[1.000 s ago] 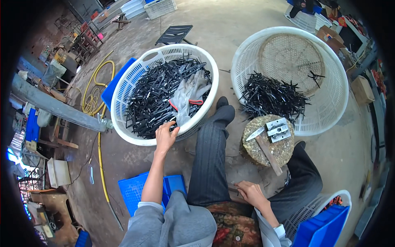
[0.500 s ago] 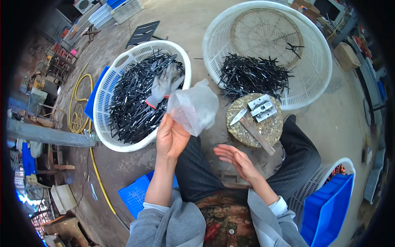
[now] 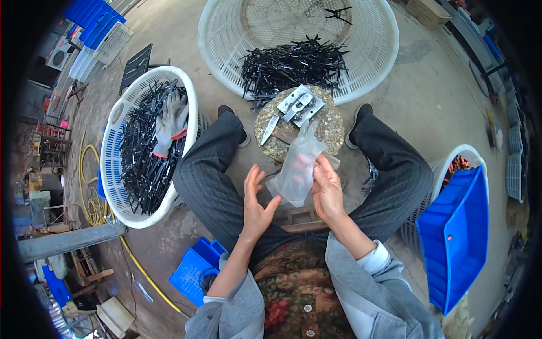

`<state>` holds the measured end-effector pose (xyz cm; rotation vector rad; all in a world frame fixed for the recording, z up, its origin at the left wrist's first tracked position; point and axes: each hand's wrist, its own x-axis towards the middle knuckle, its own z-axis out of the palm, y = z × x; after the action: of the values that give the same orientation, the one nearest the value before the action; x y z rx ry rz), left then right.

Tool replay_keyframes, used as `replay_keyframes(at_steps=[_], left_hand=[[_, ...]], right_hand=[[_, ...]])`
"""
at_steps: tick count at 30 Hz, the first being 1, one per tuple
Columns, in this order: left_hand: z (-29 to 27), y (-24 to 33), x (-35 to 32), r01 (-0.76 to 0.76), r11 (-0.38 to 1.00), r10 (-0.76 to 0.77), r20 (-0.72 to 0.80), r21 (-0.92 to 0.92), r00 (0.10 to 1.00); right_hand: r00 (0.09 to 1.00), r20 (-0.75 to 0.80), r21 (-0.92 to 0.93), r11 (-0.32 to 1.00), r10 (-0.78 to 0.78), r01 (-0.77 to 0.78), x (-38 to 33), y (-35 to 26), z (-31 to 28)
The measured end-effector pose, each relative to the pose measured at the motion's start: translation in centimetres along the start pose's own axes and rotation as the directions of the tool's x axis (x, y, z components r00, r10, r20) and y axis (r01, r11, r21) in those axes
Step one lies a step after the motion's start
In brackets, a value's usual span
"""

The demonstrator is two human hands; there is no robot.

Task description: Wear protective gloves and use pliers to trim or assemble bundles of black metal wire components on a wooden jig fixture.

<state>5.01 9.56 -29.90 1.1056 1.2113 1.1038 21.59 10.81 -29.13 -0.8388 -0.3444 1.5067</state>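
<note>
While the translucent plastic piece (image 3: 296, 175) is held up by the right hand (image 3: 330, 192), its near edge is pinched between that hand's thumb and fingers, which are closed on the film. The right forearm is slanted up and inward from the lower right, with its grey sleeve (image 3: 367, 282) pushed back past the wrist. By the left hand (image 3: 257, 209) nothing is gripped: its fingers are pointed upward and its thumb is spread well apart from them, with the palm turned toward the plastic. The left thumb is held just beside the film's lower left corner; whether the two are touching cannot be told.

The plastic is held between the person's knees, in front of the round speckled block (image 3: 333, 121), whose near edge is partly covered by it. On the block are seen a metal fixture (image 3: 301, 105) and a pointed blade (image 3: 270, 130). Beyond it, a heap of black pieces (image 3: 293, 65) is contained in a large white basket (image 3: 375, 59). At the left, a grey glove (image 3: 169, 118) is laid on more black pieces in an oval basket (image 3: 193, 110).
</note>
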Motion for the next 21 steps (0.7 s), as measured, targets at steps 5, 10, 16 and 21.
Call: replay_keyframes(at_steps=[5, 10, 16, 21], left_hand=[[1.3, 1.5, 0.6, -0.551, 0.500, 0.475, 0.320, 0.668, 0.820], [0.6, 0.4, -0.1, -0.314, 0.895, 0.318, 0.042, 0.318, 0.947], [-1.3, -3.2, -1.6, 0.225, 0.951, -0.243, -0.064, -0.211, 0.968], [-0.4, -2.5, -3.0, 0.503, 0.823, -0.490, 0.119, -0.265, 0.864]], right_hand=[[0.997, -0.045, -0.276, 0.960, -0.070, 0.055, -0.5, 0.4, -1.3], [0.971, -0.010, -0.410, 0.887, -0.239, 0.214, 0.0, -3.3, -3.3], [0.907, -0.195, -0.386, 0.879, -0.374, 0.280, -1.6, -5.6, -5.2], [0.953, 0.213, -0.670, 0.677, -0.217, 0.304, -7.4, -2.8, -5.5]])
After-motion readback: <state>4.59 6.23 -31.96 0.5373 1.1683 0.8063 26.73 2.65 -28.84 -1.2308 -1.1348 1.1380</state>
